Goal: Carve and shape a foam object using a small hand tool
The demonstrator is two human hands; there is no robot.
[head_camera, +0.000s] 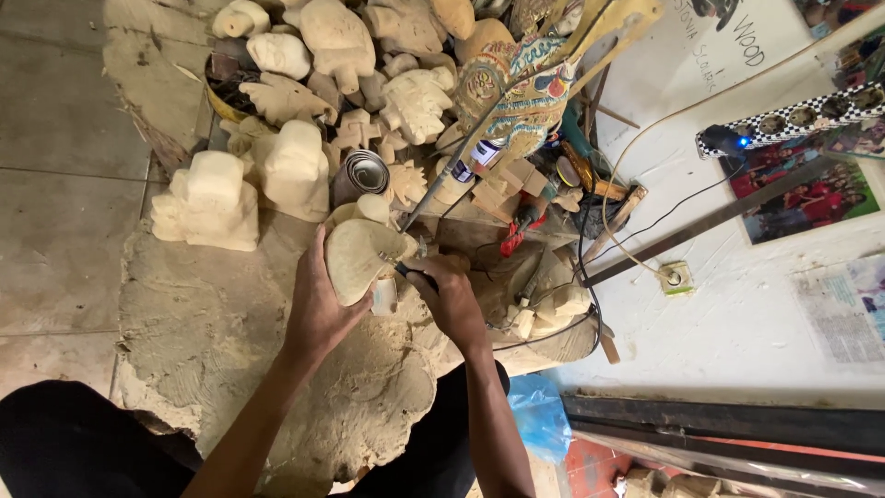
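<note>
My left hand (318, 309) grips a pale, rounded wooden carving (358, 254) and holds it against a big flat slab of rough wood (212, 323). My right hand (452, 295) is closed around a thin carving tool (406, 267) whose metal tip touches the right side of the carving. Both forearms reach up from the bottom of the head view.
Several unfinished pale wooden figures (295, 166) are piled beyond my hands, with a metal can (361, 173) among them. A painted figure on sticks (521, 92) leans at the top. Cables, hand tools and a wall socket (676, 277) lie right; a blue plastic bag (539, 415) sits below.
</note>
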